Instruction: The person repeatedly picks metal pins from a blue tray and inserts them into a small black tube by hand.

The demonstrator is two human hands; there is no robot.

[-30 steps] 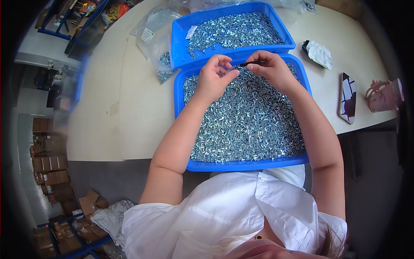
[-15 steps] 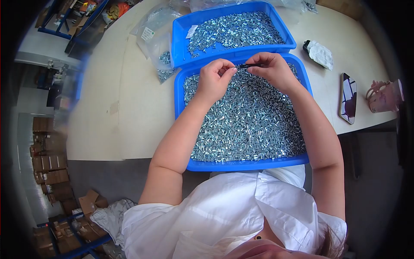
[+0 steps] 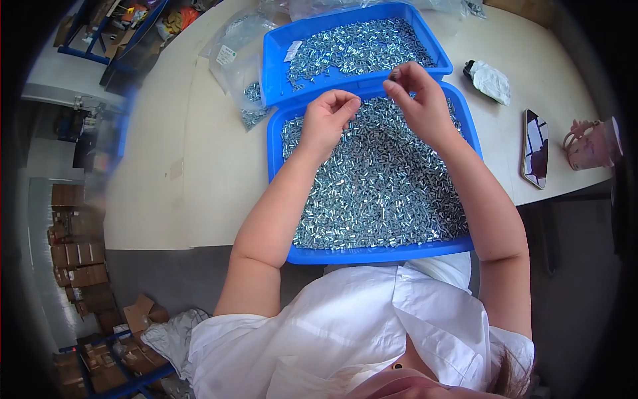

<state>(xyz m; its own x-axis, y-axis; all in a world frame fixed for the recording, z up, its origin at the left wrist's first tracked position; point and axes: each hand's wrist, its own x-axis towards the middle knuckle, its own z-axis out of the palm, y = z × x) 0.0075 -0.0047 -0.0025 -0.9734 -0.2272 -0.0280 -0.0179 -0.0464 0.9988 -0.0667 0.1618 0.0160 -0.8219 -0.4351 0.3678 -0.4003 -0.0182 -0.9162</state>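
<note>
Over the near blue bin (image 3: 382, 255), which is full of small shiny metal pieces (image 3: 379, 193), my left hand (image 3: 327, 123) is closed in a pinch. Whatever lies between its fingertips is too small to make out. To its right and slightly higher, my right hand (image 3: 425, 110) is closed around a slim black tool (image 3: 395, 76). Only a dark bit of the tool shows at the fingertips; the rest is hidden by the hand. The two hands are apart. Behind them stands a second blue bin (image 3: 345, 88) with more metal pieces (image 3: 365, 46).
A clear plastic bag (image 3: 229, 56) with metal pieces in it lies left of the bins. On the right of the table (image 3: 212, 193) are a black-and-white crumpled item (image 3: 490, 83), a phone (image 3: 535, 149) and a pink cup (image 3: 590, 146). Cardboard boxes (image 3: 76, 251) stand at the far left.
My right hand has moved up and away from my left, taking the black tool with it. The tool, earlier held level between both hands, is now mostly out of sight. My left hand has barely moved.
</note>
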